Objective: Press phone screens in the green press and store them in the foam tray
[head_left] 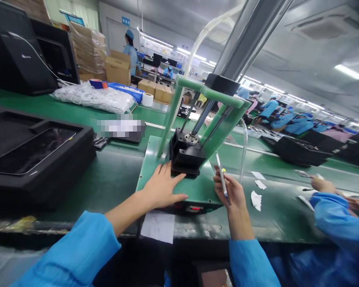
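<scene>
On your left, a tall black-cased monitor stands on the long green desk; beyond it rise brown cardboard cartons wrapped in clear film. Nearer your middle lie a crumpled heap of whitish plastic packaging, a shallow blue plastic tray and a squat white roll. To your right you have torn white paper scraps and a co-worker's bright blue sleeve.

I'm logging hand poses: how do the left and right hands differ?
The left hand is spread palm-down over the green base; the right hand grips a thin device. The left hand is beside the black block; the right hand is near the base's right edge. Both wear blue sleeves.
</scene>
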{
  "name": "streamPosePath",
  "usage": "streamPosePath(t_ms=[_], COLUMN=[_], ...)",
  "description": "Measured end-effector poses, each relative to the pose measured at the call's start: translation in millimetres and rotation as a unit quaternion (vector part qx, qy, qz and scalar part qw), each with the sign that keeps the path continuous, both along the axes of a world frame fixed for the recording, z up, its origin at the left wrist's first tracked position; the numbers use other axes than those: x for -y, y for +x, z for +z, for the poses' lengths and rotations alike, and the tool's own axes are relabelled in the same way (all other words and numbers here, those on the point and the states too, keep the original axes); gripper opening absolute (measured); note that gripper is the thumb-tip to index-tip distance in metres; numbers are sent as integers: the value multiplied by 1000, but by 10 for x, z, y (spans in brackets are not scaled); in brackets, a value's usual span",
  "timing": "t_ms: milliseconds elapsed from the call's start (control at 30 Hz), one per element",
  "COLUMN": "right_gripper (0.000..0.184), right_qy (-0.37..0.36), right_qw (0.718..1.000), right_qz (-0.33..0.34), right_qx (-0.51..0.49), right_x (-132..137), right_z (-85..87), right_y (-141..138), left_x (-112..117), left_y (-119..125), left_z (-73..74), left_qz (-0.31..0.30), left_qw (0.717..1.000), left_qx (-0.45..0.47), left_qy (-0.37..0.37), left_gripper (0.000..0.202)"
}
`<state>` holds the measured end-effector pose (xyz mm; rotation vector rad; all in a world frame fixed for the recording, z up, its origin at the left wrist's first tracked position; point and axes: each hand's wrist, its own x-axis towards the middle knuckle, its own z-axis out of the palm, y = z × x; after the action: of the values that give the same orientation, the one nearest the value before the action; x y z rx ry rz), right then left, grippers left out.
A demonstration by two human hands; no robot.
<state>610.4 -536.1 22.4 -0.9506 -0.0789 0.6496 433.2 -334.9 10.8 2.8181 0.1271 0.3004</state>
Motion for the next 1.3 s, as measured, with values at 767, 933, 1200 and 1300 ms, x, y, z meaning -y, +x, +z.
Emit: streamPosePath(t_ms=[767, 933, 1200, 1300], right_gripper=[38, 39, 46, 42], right_qy=[-24, -14, 16, 27], right_qw=[986, 981, 972, 967], right_qz=[0, 31, 71, 85], right_qx=[164, 189, 225, 240], right_x=[13, 54, 83, 103], right_z=[-90, -78, -92, -122], right_y=[-138, -197, -226, -214], left_x=[-69, -59, -60, -61], left_y=[23, 17, 23, 18], left_z=[66, 61, 94, 69], left_qz=[-17, -12, -19, -15], left_qw=[1000, 1000, 1000, 1000], left_qx=[-20, -19, -15, -17], left_qy=[-16, -16, -8, -7], left_gripper=[70, 69, 66, 67])
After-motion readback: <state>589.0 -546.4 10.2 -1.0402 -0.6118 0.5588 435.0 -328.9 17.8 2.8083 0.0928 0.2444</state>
